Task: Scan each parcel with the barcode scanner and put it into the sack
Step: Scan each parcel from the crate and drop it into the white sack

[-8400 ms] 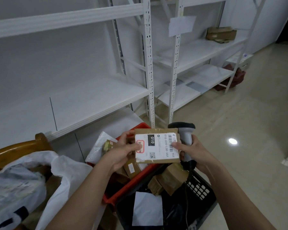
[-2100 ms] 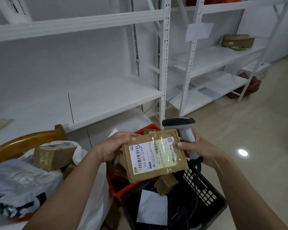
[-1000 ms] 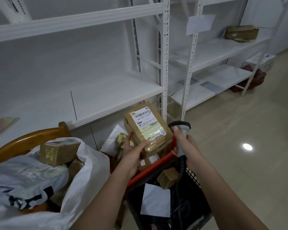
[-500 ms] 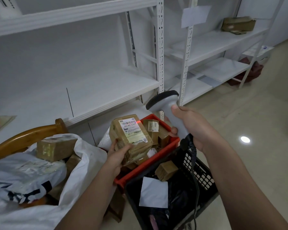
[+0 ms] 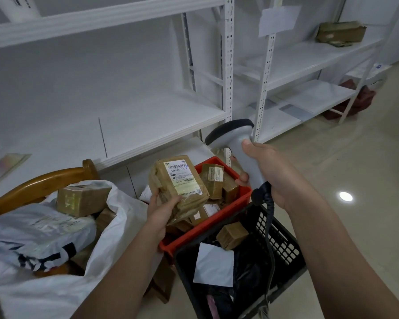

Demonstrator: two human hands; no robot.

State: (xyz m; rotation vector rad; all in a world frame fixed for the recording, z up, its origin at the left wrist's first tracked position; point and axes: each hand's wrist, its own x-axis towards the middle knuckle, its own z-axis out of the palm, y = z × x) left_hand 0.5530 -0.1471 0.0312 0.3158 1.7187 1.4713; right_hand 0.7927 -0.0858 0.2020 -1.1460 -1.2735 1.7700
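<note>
Since half a second ago, scanner (image 5: 237, 146) is staying raised; parcel (image 5: 179, 185) is barely shifting. I am holding the taped brown parcel, label up, in my left hand (image 5: 162, 208), grip curled round its near corner, above the red basket (image 5: 217, 223). My right hand (image 5: 274, 173) is gripping the scanner handle, head pointing left. White sack (image 5: 115, 229) is lying open at left, parcels inside.

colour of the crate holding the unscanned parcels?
Red plastic crate, with a black slotted plastic basket in front of it. Head view, the only one.
</note>
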